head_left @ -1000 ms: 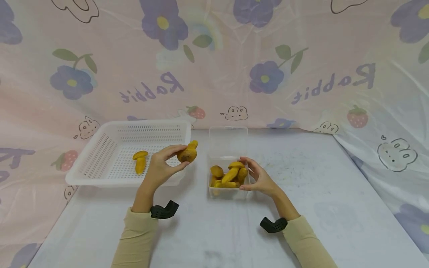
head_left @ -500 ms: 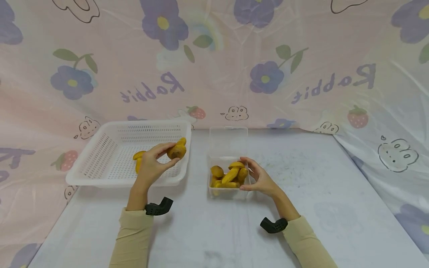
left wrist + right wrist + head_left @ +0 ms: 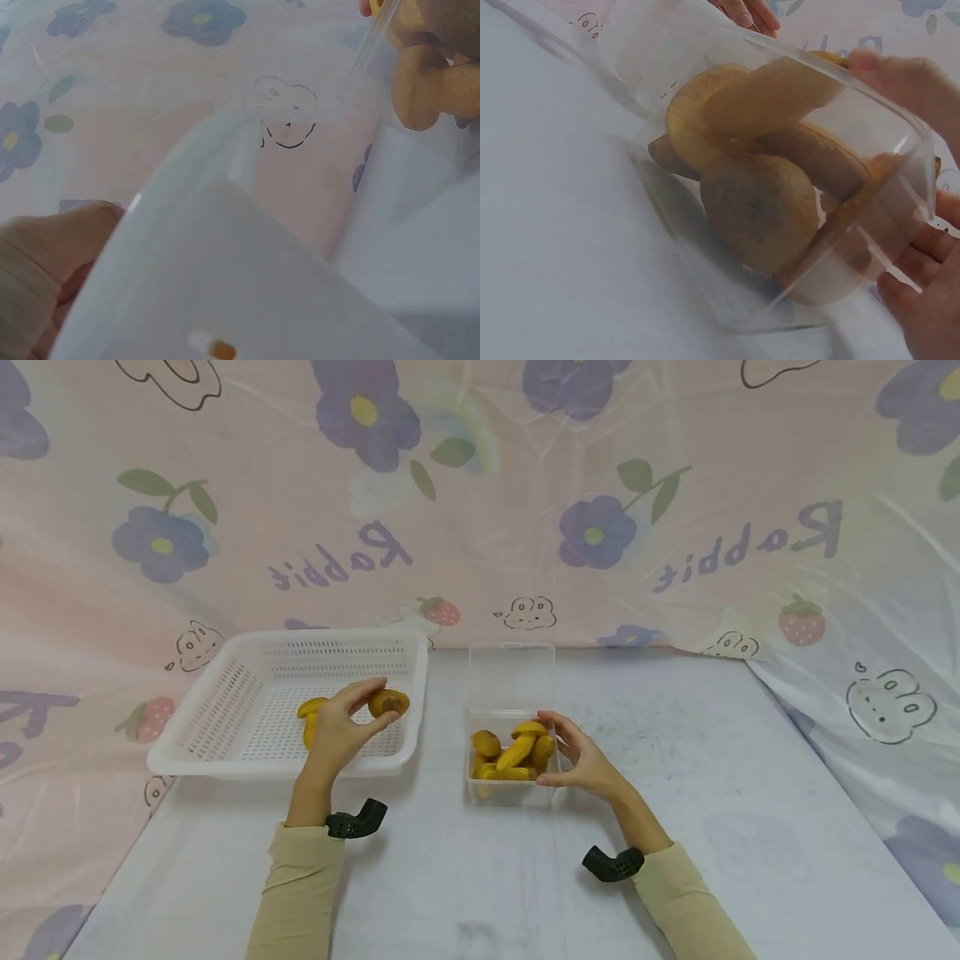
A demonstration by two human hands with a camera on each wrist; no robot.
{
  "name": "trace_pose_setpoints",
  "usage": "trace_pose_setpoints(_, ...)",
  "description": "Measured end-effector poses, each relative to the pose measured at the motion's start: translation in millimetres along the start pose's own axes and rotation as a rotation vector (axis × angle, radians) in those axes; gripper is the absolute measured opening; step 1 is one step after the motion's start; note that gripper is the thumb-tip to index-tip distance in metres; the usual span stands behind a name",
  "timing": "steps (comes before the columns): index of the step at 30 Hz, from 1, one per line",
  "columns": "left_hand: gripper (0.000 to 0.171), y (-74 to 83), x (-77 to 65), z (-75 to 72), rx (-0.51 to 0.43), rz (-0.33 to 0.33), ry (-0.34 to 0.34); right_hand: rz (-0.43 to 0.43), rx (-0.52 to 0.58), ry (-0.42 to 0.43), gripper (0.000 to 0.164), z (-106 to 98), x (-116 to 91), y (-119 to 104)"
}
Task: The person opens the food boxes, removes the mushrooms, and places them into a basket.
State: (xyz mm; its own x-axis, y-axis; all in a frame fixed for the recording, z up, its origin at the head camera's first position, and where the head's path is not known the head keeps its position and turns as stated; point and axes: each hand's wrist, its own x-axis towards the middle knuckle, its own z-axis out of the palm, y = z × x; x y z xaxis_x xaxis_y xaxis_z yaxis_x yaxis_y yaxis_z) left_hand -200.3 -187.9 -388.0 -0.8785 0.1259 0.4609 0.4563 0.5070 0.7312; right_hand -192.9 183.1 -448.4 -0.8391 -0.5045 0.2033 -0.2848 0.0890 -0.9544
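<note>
My left hand [image 3: 339, 733] is over the right part of a white perforated basket [image 3: 161, 752], its thumb and fingers pinching a yellow mushroom [image 3: 389, 703] whose brownish cap faces the camera. Another yellow mushroom [image 3: 309, 710] lies in the basket, partly hidden behind that hand. To the right stands a clear plastic box [image 3: 504, 793] holding several yellow mushrooms [image 3: 517, 752]. My right hand [image 3: 588, 767] grips the box's right side, thumb at the front corner and fingers farther back. In the left wrist view the basket wall [image 3: 225, 270] hides the held mushroom.
Behind the box its clear lid [image 3: 512, 672] stands raised. A white cloth covers the table [image 3: 675, 827], and a patterned curtain [image 3: 480, 527] hangs along the back. Each wrist wears a black camera mount [image 3: 358, 821].
My left hand has moved left with the mushroom, from the gap beside the basket to over it, and the mushroom's stem has turned out of sight. My right hand and the box stay put.
</note>
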Motion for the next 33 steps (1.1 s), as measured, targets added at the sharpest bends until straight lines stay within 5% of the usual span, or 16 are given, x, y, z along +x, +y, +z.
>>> trace_pose_setpoints(9, 0.043, 0.3, 0.6, -0.8, -0.013, -0.013, 0.0, -0.003, 0.023, -0.008, 0.1, 0.3, 0.5, 0.0)
trace_pose_setpoints(25, 0.037, 26.8, -0.2, 10.5, 0.035, 0.113, 0.023, -0.006, -0.002, 0.0, 0.097, -0.8, -1.1, 0.7)
trace_pose_setpoints(33, 0.031, 43.8, -2.1, 50.7, 0.012, 0.222, -0.176, -0.079, -0.035, 0.0, 0.095, 0.6, -0.9, 6.4)
